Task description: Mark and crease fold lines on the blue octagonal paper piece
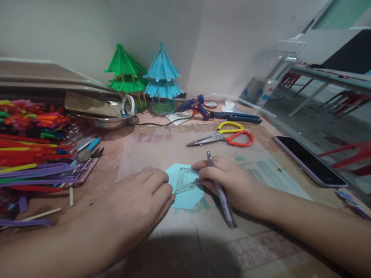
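A light blue paper piece (185, 195) lies on a translucent work mat (162, 150) in the middle of the table. A clear triangular ruler (187, 179) rests on top of it. My left hand (142, 200) lies with fingers curled on the paper's left edge, touching the ruler. My right hand (228, 181) grips a pen (222, 193), its fingertips pressed to the ruler's right side; the pen's upper end points away from me.
Yellow and orange scissors (223, 137) lie behind my hands, a blue glue gun (197, 106) beyond them. Green (124, 73) and blue (162, 79) stick pagodas stand at the back. Coloured sticks (31, 154) pile on the left. A phone (310, 160) lies right.
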A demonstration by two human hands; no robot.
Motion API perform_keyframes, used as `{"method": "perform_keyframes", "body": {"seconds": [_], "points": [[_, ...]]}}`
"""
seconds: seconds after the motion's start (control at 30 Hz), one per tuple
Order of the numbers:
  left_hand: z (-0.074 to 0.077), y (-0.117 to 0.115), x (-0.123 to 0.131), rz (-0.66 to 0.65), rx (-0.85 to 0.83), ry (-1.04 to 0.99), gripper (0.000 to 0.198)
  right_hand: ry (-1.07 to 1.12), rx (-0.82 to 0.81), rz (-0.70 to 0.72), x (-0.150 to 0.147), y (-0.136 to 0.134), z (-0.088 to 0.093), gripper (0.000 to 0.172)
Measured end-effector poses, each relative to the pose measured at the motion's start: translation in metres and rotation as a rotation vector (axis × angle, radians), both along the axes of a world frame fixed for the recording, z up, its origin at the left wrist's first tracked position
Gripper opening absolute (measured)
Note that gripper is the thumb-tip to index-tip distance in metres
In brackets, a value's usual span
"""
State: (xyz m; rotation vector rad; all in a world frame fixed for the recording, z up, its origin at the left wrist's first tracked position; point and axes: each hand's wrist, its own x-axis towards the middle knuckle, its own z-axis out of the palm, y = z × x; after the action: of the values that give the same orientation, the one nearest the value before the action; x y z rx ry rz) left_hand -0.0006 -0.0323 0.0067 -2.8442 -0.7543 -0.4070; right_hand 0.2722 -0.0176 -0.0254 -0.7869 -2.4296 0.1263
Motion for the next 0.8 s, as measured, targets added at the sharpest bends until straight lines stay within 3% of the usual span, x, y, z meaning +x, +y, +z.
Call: {"method": "perform_keyframes", "body": {"seconds": [0.17, 0.33, 0.43, 0.6, 0.8], "points": [[-0.014, 0.005, 0.004, -0.106, 0.097, -0.043, 0.042, -0.007, -0.062, 0.039, 0.000, 0.006, -0.001, 0.010], [-0.035, 0.006, -0.005, -0.091, 0.010, 0.005, 0.051, -0.056, -0.122, 0.041, 0.003, 0.006, 0.003, 0.016], [-0.040, 0.006, -0.012, -0.076, -0.017, 0.001, 0.054, -0.085, -0.150, -0.025, 0.005, 0.003, 0.008, 0.009], [-0.047, 0.005, -0.010, -0.027, -0.135, -0.051, 0.054, -0.121, -0.143, -0.124, 0.006, -0.001, 0.012, 0.023], [-0.051, 0.008, -0.001, 0.008, -0.032, -0.044, 0.048, -0.204, -0.202, -0.138, 0.004, 0.000, 0.013, 0.037]]}}
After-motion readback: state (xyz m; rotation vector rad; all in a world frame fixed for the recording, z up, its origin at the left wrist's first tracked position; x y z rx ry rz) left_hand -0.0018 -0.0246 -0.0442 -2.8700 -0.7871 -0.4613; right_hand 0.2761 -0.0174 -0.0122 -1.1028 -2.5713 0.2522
